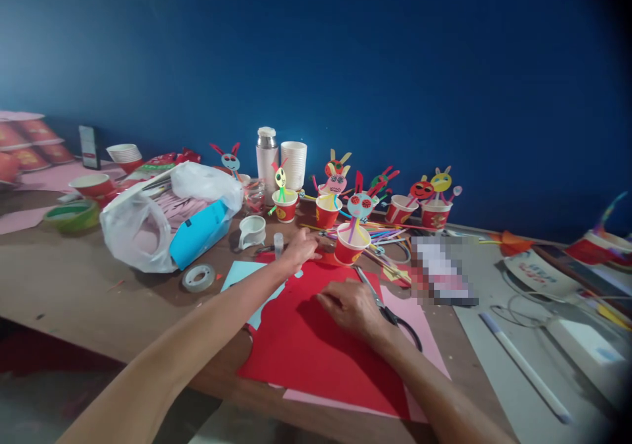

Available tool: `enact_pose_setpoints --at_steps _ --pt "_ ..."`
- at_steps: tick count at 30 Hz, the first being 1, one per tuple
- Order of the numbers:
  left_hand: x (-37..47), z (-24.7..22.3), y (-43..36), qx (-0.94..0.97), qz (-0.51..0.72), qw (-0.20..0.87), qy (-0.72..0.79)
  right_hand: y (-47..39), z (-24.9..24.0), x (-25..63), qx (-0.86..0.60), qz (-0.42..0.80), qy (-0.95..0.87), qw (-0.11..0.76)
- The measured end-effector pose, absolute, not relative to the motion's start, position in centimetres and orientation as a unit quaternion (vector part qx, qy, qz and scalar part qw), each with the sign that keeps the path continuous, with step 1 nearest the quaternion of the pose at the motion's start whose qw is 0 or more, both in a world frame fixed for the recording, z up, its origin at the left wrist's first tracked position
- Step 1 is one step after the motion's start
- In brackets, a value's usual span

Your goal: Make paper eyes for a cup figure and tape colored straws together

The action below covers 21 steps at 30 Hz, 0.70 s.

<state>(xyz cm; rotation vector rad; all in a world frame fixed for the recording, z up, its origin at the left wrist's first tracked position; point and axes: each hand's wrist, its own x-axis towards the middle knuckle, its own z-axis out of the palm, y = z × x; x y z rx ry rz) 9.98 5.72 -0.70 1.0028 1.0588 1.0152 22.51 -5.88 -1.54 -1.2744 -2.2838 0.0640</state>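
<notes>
My left hand [300,249] reaches over the top edge of a red sheet [306,332], close to a small clear cylinder [279,245] and the cup with a blue rabbit face [351,246]. Whether its fingers hold anything is too small to tell. Curled above the right part of the red sheet is my right hand [348,305], its fingertips hidden beneath it. Black-handled scissors [407,329] lie beside and partly behind this hand. Pink paper [429,365] sticks out under the red sheet, and light blue paper [241,276] lies at its left.
A plastic bag [141,243] with a blue packet [202,233] stands at the left, near a tape roll [198,277]. Several decorated cups, a thermos [267,167] and stacked white cups [293,165] line the blue wall. A white pen [526,368] lies at the right.
</notes>
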Motion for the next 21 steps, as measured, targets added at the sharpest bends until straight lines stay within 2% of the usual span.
enact_pose_setpoints --at_steps 6,9,12,16,21 --pt "8.6 2.3 4.1 0.454 0.428 0.641 0.447 -6.1 -1.7 22.3 -0.470 0.035 -0.851 0.233" --pt "6.1 4.6 2.1 0.535 0.403 0.628 0.396 -6.1 -2.0 22.3 -0.470 0.036 -0.851 0.230" --pt "2.2 6.1 0.4 0.636 0.408 0.505 0.417 -6.1 -2.2 22.3 -0.470 0.041 -0.852 0.228" --pt "-2.9 5.7 0.4 0.642 0.474 0.346 0.494 -6.1 -2.4 22.3 -0.463 0.060 -0.858 0.216" --pt "-5.6 3.2 1.8 0.731 0.339 0.175 0.567 -6.2 -2.6 21.9 -0.464 0.067 -0.859 0.206"
